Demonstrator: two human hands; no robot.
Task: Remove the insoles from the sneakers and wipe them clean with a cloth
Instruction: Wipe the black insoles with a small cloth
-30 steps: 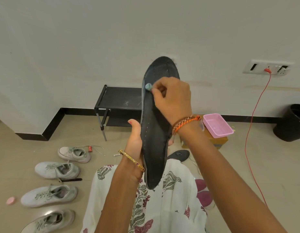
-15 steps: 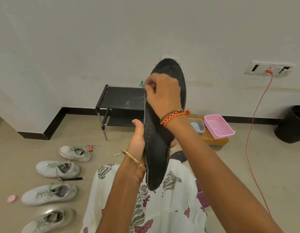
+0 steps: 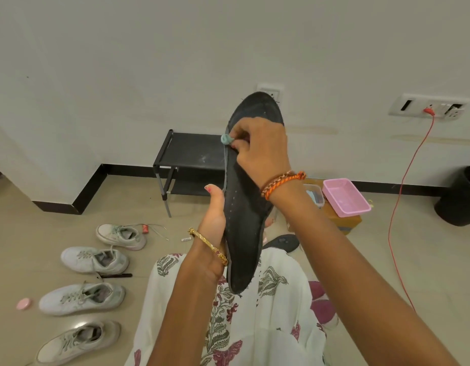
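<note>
Since half a second ago the right hand (image 3: 257,149) has slid a little lower on the insole, and its small wad of teal cloth (image 3: 226,138) now shows plainly at the insole's left edge, where before it barely peeked out. The long black foam insole (image 3: 243,233) stands nearly upright in the middle of the view, above the person's lap, toe end up and heel end down. The left hand (image 3: 214,220) grips its lower half from the left, thumb along the near edge, fingers curled behind. The right hand's fingers are bunched, pinching the cloth against the upper part of the insole. This looks like the wiping step, with the insole already out of its shoe; the next move probably calls for drawing the cloth down its length while the left hand holds it steady. The insole's surface is matte, dotted with tiny perforations and pale dusty specks. On the floor to the left lie four white lace-up sneakers (image 3: 95,260); a second dark insole (image 3: 282,241) lies just beyond the lap.
</note>
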